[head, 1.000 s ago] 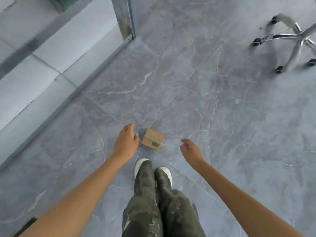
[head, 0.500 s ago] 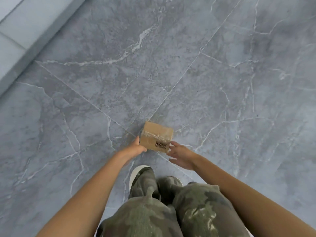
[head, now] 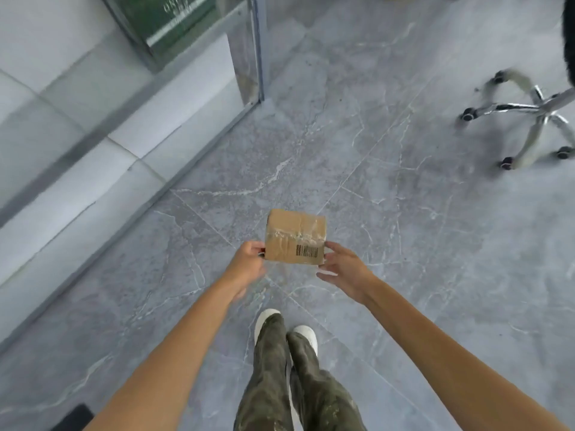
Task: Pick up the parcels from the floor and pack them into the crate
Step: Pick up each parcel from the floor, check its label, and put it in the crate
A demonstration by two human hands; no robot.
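Parcel [head: 295,236] held clear of the floor [head: 404,244], ahead of the shoes [head: 267,318]; long axis runs hand to hand. Left hand [head: 247,259] and right hand [head: 342,269] pinch its opposite ends, equally near. Crate unseen.

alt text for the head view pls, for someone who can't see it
A person's left hand and right hand hold a small taped cardboard parcel by its sides above a grey marble floor. A chair's wheeled chrome base stands at upper right.
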